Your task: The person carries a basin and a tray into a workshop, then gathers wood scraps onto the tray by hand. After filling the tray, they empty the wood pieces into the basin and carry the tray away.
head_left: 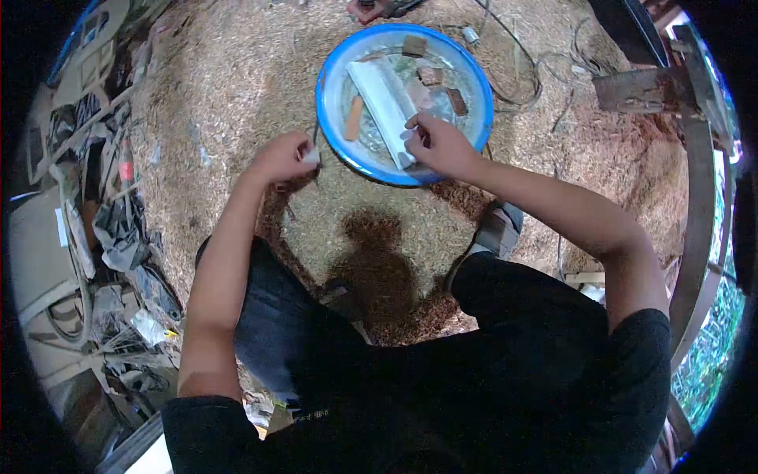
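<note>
A round basin [324, 103] with a bright blue rim sits on the ground in front of me. Across it lies a long white flat strip [377, 103], slanting down to the right. My right hand [442, 146] is over the basin's lower right, fingers pinched at the strip's lower end; I cannot tell what they grip. My left hand [284, 158] is closed on a small white piece [312, 157], left of the basin and apart from it. Inside the basin are a tan bar [354, 118] on the left and several small brown blocks [430, 76] on the right.
Shavings-like litter covers the ground [229, 87]. A dark cable [525, 99] curls right of the basin, with a small pale cylinder [470, 35] near the rim. Clutter and dark bags [118, 229] line the left side. A wooden post [699, 174] stands at right.
</note>
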`<action>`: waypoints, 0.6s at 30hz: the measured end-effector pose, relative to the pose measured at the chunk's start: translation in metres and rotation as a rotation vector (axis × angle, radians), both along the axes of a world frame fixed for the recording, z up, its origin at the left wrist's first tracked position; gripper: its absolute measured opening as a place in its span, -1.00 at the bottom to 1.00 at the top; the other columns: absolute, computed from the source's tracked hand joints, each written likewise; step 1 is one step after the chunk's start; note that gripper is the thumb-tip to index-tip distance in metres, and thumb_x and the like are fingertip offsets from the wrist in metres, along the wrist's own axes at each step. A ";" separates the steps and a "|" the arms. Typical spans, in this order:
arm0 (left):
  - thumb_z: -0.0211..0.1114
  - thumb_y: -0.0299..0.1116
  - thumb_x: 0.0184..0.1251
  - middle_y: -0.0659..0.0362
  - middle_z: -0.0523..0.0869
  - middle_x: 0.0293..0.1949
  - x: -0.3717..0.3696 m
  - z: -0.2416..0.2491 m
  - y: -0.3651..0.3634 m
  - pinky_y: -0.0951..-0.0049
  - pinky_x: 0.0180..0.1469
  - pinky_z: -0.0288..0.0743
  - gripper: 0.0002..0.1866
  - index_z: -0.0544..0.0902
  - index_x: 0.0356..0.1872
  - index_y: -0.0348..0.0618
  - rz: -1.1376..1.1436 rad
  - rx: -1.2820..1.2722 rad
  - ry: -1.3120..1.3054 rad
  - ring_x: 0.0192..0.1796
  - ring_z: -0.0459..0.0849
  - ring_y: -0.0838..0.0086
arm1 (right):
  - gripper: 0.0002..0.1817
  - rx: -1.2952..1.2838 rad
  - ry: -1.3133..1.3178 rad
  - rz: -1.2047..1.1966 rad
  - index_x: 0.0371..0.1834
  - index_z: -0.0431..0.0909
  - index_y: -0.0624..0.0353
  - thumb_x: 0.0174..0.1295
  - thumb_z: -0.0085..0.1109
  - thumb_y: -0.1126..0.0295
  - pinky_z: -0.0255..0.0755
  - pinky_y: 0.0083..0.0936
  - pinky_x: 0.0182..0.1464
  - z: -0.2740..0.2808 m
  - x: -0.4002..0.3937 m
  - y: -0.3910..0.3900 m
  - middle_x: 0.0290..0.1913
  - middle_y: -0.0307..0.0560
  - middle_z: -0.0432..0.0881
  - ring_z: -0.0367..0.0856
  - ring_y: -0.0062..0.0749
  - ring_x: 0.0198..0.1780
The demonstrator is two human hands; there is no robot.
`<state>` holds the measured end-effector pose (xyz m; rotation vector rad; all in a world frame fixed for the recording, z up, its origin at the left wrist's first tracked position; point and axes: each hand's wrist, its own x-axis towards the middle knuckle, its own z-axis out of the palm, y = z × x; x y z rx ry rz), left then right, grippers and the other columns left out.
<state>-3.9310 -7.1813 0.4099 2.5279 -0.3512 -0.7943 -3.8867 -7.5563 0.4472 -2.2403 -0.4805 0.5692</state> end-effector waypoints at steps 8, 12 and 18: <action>0.55 -0.15 0.46 0.18 0.76 -0.20 0.045 0.012 -0.056 0.46 -0.22 0.61 -0.48 0.68 0.29 -0.23 0.401 -0.511 -0.160 -0.27 0.68 0.59 | -0.60 -0.071 0.056 -0.129 0.08 0.62 0.27 0.39 0.35 0.16 0.61 -0.18 -0.09 0.000 0.006 -0.070 -0.22 0.15 0.77 0.78 -0.09 -0.20; 0.43 -0.21 0.57 0.16 0.80 -0.12 0.055 0.003 -0.074 0.48 -0.13 0.63 -0.59 0.68 0.30 -0.18 0.501 -0.574 -0.104 -0.20 0.72 0.55 | -0.60 0.037 0.075 -0.216 0.12 0.63 0.25 0.41 0.35 0.18 0.61 -0.24 -0.09 0.022 0.009 -0.101 -0.21 0.08 0.78 0.77 -0.25 -0.18; 0.39 -0.22 0.60 0.10 0.82 -0.08 0.069 0.003 -0.124 0.35 -0.04 0.70 -0.70 0.76 0.15 -0.16 0.395 -0.612 -0.209 -0.06 0.81 0.40 | -0.69 0.026 -0.180 -0.501 0.24 0.63 0.26 0.53 0.33 0.38 0.49 -0.58 -0.11 0.084 -0.016 -0.171 -0.20 -0.33 0.59 0.52 -0.70 -0.19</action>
